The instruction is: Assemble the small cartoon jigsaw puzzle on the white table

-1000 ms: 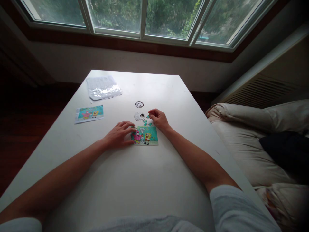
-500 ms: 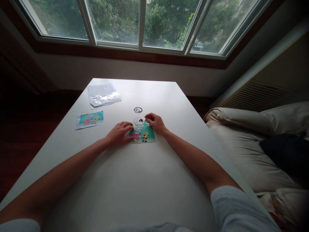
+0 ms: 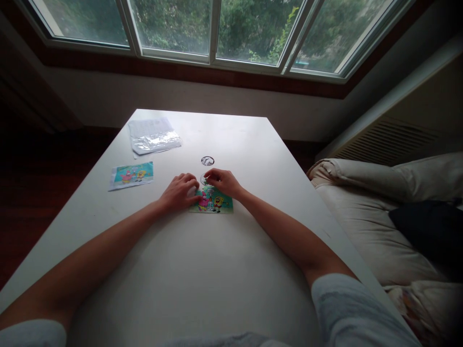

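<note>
left hand (image 3: 180, 192), fingers apart, presses left edge of puzzle (image 3: 216, 204); right hand (image 3: 223, 182) curled at top edge, grip indiscernible.

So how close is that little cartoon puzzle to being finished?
Most of it looks joined: the puzzle shows its cartoon figures whole along the near edge. In hand: the left hand rests on its left side while the right hand presses at the far edge. Left: that far edge, hidden under the hands, so I cannot tell what is missing.
</note>
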`<state>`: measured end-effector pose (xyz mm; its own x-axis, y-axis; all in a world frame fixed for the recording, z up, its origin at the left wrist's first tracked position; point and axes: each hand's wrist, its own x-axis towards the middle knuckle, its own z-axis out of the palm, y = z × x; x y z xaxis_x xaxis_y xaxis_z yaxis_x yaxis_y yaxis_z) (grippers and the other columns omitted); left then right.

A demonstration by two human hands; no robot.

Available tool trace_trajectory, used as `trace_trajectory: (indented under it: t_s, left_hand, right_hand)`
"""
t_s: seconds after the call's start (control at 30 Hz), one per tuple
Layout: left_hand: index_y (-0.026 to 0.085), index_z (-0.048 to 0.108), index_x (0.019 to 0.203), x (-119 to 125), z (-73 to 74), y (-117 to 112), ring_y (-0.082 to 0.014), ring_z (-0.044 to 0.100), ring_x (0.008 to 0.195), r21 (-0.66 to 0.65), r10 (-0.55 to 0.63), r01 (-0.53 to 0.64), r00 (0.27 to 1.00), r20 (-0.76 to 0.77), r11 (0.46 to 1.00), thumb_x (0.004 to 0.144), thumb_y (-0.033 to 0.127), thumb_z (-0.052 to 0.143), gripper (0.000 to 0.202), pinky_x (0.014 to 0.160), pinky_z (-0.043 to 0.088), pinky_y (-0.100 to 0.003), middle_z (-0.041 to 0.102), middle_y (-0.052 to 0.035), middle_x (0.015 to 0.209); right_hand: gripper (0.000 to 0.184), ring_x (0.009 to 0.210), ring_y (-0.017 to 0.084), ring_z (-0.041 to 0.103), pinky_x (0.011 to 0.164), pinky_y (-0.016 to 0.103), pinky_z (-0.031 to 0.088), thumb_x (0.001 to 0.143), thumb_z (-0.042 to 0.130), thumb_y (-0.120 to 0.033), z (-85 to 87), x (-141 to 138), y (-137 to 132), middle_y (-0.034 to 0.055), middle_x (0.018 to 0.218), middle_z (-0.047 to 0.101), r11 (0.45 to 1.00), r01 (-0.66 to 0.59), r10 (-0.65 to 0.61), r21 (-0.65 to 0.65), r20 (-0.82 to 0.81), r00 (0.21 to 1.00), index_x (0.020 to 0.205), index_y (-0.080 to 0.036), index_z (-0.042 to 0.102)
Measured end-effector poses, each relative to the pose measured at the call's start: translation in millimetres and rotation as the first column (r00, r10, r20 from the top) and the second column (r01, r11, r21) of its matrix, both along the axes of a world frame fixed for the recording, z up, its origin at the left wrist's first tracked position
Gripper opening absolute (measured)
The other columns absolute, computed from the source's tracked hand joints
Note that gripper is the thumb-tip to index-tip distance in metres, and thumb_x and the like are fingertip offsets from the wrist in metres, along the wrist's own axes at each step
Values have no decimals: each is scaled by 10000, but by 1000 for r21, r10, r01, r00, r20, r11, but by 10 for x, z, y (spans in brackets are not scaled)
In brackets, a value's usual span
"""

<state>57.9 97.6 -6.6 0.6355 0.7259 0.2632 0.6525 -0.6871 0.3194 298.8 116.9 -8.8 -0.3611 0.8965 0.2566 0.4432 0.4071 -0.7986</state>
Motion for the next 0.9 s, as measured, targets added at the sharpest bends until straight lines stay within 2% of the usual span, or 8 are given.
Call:
trace_trajectory:
  t_s: [0.23, 0.43, 0.9]
  left_hand:
    - [274, 664, 1028, -72, -1, 2, -273, 525, 1104, -32, -1, 1, 1000, 22, 1000, 854, 458, 680, 254, 979, 417, -461, 607, -55, 1213]
    - [274, 662, 1037, -96, -3, -32, -275, 522, 1133, -44, 0, 1, 1000, 28, 999, 849, 426, 683, 243, 999, 412, -466, 601, -50, 1239]
    - [278, 666, 1031, -88, -17, -25, -284, 526, 1138, -60, 5, -2, 999, 46, 998, 840, 424, 686, 241, 1004, 412, -482, 609, -51, 1234]
  right_hand:
    - [153, 743, 127, 641, 739, 248, 465, 850, 634, -230, -45, -156, -66, -18, 824, 728, 999, -40, 40, 19, 5, 999, 968, -224, 731]
    - [145, 773, 138, 607, 763, 261, 454, 821, 646, -168, -36, -177, -93, -10, 831, 707, 997, -47, 41, 62, 86, 995, 916, -226, 739]
    - [122, 813, 162, 581, 774, 285, 436, 827, 655, -158, -18, -231, -103, -6, 811, 693, 998, -9, 0, 62, 148, 989, 891, -228, 732]
